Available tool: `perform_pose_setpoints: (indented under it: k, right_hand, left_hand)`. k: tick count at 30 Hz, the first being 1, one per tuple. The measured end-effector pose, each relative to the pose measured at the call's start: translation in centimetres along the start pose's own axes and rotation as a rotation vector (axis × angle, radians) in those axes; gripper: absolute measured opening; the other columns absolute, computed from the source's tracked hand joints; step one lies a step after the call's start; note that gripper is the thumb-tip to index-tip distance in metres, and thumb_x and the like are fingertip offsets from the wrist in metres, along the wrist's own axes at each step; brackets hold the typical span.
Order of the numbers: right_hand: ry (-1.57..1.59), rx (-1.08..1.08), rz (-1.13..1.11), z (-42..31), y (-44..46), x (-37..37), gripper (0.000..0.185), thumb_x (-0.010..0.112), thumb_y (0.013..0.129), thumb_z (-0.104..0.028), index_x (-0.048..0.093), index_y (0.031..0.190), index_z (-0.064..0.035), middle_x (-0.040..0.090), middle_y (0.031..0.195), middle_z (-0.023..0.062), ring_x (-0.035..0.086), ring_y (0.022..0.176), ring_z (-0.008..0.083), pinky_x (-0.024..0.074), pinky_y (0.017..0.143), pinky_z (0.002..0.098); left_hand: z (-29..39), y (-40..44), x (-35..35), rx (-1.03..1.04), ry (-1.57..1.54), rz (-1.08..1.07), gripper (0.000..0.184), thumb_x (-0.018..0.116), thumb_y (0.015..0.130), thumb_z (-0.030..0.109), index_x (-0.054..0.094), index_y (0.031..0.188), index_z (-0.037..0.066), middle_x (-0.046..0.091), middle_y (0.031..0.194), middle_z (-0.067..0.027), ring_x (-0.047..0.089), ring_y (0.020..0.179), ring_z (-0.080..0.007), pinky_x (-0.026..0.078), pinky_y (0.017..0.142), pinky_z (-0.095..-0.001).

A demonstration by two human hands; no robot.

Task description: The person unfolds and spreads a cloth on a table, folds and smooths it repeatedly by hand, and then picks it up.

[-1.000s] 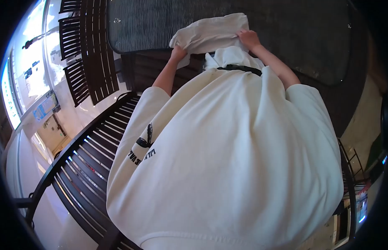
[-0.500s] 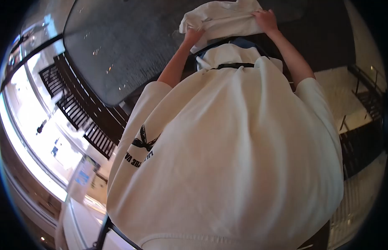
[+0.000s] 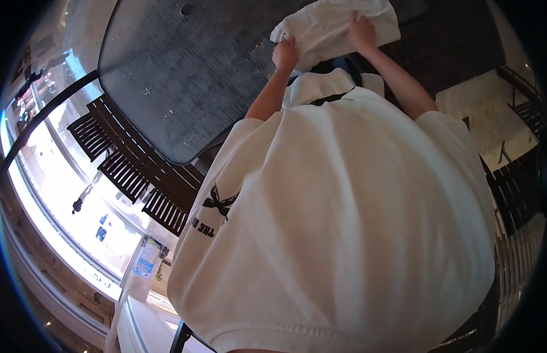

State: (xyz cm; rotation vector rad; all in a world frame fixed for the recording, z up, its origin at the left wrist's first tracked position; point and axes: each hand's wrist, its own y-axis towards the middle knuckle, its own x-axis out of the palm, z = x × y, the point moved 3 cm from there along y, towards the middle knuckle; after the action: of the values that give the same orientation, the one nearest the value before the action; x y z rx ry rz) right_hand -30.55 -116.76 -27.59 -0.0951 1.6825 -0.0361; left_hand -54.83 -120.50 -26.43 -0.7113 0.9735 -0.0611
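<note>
Because the upper border of the picture cuts across it, the crumpled white cloth (image 3: 326, 26) shows only in part, lying between the person's two hands over the near side of the dark, ribbed table with rounded corners (image 3: 167, 100). Whether the cloth rests flat on that surface or is lifted just above it cannot be told.

The left hand (image 3: 284, 54) is closed on the cloth's left edge, its fingers curled and the thumb side turned up; the pinched fold is partly hidden behind them. The right hand (image 3: 362, 35) lies on the cloth's right part with one finger stretched forward; its other fingers are tucked under, so whether they grip any fabric cannot be told.

A loose white short-sleeved shirt with a black bow print (image 3: 344, 223) fills the lower middle and blocks the view of the person's lap. Its black lettering is broken by folds and only partly readable. Beyond the waist, a dark blue patch (image 3: 342, 63) is too covered to identify. At left, dark brown slatted furniture (image 3: 145, 146) stands against a glaring, washed-out floor.
</note>
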Motion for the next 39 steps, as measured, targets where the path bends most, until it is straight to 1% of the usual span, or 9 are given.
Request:
perform_pose_setpoints:
  k: [4, 8, 14, 16, 17, 20, 22, 28, 39]
  right_hand:
    - [0.198, 0.191, -0.370, -6.0, -2.2, 0.8, 0.064, 0.045, 0.085, -0.016, 0.021, 0.143, -0.0093, 0.062, 0.094, 0.0186, 0.063, 0.084, 0.0350, 0.0491, 0.069, 0.0475]
    - [0.193, -0.005, -0.459, -12.9, -5.0, 2.3, 0.063, 0.040, 0.088, -0.017, 0.015, 0.145, -0.0143, 0.063, 0.090, 0.0185, 0.063, 0.082, 0.0358, 0.0492, 0.068, 0.0473]
    - [-0.123, -0.298, -0.611, -27.2, -7.9, 3.4, 0.056, 0.045, 0.087, -0.019, 0.031, 0.141, -0.0165, 0.063, 0.094, 0.0152, 0.062, 0.088, 0.0315, 0.0481, 0.072, 0.0462]
    - [-0.087, -0.784, -0.253, -30.3, -9.4, 3.0, 0.048, 0.049, 0.083, -0.020, 0.047, 0.131, -0.0163, 0.056, 0.116, 0.0130, 0.053, 0.109, 0.0284, 0.0435, 0.086, 0.0458]
    - [-0.102, -0.811, -0.262, -30.8, -10.0, 3.0, 0.048, 0.049, 0.083, -0.020, 0.047, 0.131, -0.0163, 0.056, 0.116, 0.0130, 0.053, 0.109, 0.0284, 0.0435, 0.086, 0.0458]
    - [-0.101, -1.032, -0.175, -31.5, -10.6, 3.0, 0.043, 0.053, 0.079, -0.021, 0.056, 0.122, -0.0210, 0.044, 0.134, 0.0060, 0.041, 0.124, 0.0261, 0.0374, 0.096, 0.0434]
    - [0.142, -1.001, -0.191, -30.2, -10.1, 3.8, 0.051, 0.058, 0.077, -0.023, 0.051, 0.126, -0.0289, 0.037, 0.142, -0.0015, 0.037, 0.128, 0.0224, 0.0352, 0.098, 0.0472]
    - [-0.013, -1.081, -0.201, -27.4, -9.0, 5.3, 0.071, 0.063, 0.074, -0.028, 0.032, 0.137, -0.0403, 0.021, 0.150, -0.0075, 0.027, 0.135, 0.0163, 0.0268, 0.100, 0.0588]
    - [-0.232, -0.962, -0.299, -17.0, -4.2, 2.9, 0.071, 0.060, 0.077, -0.032, 0.027, 0.138, -0.0438, 0.018, 0.151, -0.0094, 0.021, 0.137, 0.0126, 0.0246, 0.101, 0.0589]
  left_hand:
    - [-3.6, 0.0, -2.4, 0.067, -0.126, 0.221, 0.036, 0.050, 0.088, 0.033, 0.058, 0.103, 0.002, 0.059, 0.103, -0.0245, 0.056, 0.096, -0.0430, 0.045, 0.080, -0.0506]
    - [-12.0, 0.4, -5.6, 0.132, -0.264, 0.528, 0.036, 0.057, 0.084, 0.023, 0.053, 0.114, 0.003, 0.057, 0.102, -0.0228, 0.055, 0.096, -0.0424, 0.043, 0.079, -0.0496]
    - [-27.0, -3.8, -11.0, -0.116, -0.187, 0.357, 0.041, 0.055, 0.085, 0.034, 0.050, 0.117, 0.009, 0.060, 0.102, -0.0261, 0.057, 0.095, -0.0452, 0.045, 0.079, -0.0518]
    - [-29.4, -3.7, -11.0, -0.117, -0.199, 0.316, 0.043, 0.055, 0.085, 0.036, 0.049, 0.116, 0.008, 0.061, 0.101, -0.0263, 0.057, 0.094, -0.0455, 0.045, 0.079, -0.0523]
    - [-30.0, -3.8, -10.4, -0.105, -0.201, 0.273, 0.044, 0.055, 0.084, 0.038, 0.049, 0.116, 0.008, 0.062, 0.099, -0.0264, 0.058, 0.093, -0.0457, 0.045, 0.079, -0.0527]
    - [-30.3, -3.6, -9.6, -0.196, -0.285, 0.261, 0.045, 0.055, 0.083, 0.039, 0.049, 0.113, 0.006, 0.061, 0.098, -0.0277, 0.057, 0.093, -0.0466, 0.045, 0.079, -0.0539]
    - [-30.1, -3.9, -8.9, -0.262, -0.358, 0.308, 0.048, 0.057, 0.081, 0.039, 0.049, 0.112, 0.004, 0.061, 0.099, -0.0286, 0.057, 0.094, -0.0464, 0.045, 0.080, -0.0529]
    - [-28.0, -5.2, -5.5, -0.307, -0.462, 0.284, 0.064, 0.064, 0.074, 0.039, 0.044, 0.118, -0.003, 0.057, 0.106, -0.0323, 0.054, 0.104, -0.0451, 0.043, 0.089, -0.0472]
    - [-11.8, -1.5, -0.9, -0.236, -0.362, 0.168, 0.056, 0.052, 0.078, 0.040, 0.055, 0.113, -0.004, 0.058, 0.108, -0.0298, 0.054, 0.107, -0.0421, 0.042, 0.092, -0.0442]
